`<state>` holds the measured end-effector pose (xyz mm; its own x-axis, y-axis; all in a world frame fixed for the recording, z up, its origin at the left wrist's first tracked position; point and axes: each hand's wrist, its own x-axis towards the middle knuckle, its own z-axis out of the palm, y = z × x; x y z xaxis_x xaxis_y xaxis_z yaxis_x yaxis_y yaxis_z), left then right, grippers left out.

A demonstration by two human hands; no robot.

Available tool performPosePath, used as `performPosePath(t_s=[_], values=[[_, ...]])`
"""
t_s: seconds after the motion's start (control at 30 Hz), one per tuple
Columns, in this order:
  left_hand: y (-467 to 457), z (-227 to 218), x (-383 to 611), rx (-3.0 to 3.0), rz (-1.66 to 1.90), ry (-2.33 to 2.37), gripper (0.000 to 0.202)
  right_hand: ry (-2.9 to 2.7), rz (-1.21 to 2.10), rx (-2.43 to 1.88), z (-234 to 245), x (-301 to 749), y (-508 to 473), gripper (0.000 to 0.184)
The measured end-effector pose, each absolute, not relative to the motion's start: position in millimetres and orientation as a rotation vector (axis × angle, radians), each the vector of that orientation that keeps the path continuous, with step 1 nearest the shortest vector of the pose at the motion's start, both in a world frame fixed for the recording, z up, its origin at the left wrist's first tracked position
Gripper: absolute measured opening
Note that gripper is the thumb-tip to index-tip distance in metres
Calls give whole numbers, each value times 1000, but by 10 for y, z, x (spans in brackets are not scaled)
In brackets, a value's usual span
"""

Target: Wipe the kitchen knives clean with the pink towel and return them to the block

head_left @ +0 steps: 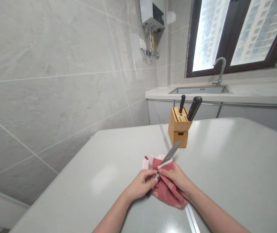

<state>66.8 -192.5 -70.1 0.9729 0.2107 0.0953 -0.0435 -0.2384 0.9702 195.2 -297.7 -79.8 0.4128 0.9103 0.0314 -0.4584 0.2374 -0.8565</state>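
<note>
Grey marble-look wall tile [43,81] on the far left, then what?

Left hand [140,187] next, fingers clenched round the dark handle of a kitchen knife [170,152]. Handle end pokes out below the hand.

Which way does the knife lie?

Long axis runs diagonally, handle low and toward the person, steel blade rising up and to the right. Tip points at a bamboo knife block [178,127], near it but not touching.

Right hand [177,179]?

Just right of the left hand, almost touching it. Thumb and fingers pinch a folded red towel [167,192] against the lower blade, so that part is covered and the tip half is bare.

Which hand is closer to the blade?

Right at the cloth-covered part, left at the handle. Towel sits on a pale counter [225,155], which extends well past both hands.

Far right?

Block holds two black-handled knives. Behind it, a steel sink [199,90], curved faucet [219,69], and window [208,35].
</note>
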Motion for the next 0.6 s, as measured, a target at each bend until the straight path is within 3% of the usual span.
performPosePath(t_s=[0.6], values=[[-1867, -806, 673, 1956, 259, 230, 35, -501, 927, -920, -834, 1992, -2943, 23]])
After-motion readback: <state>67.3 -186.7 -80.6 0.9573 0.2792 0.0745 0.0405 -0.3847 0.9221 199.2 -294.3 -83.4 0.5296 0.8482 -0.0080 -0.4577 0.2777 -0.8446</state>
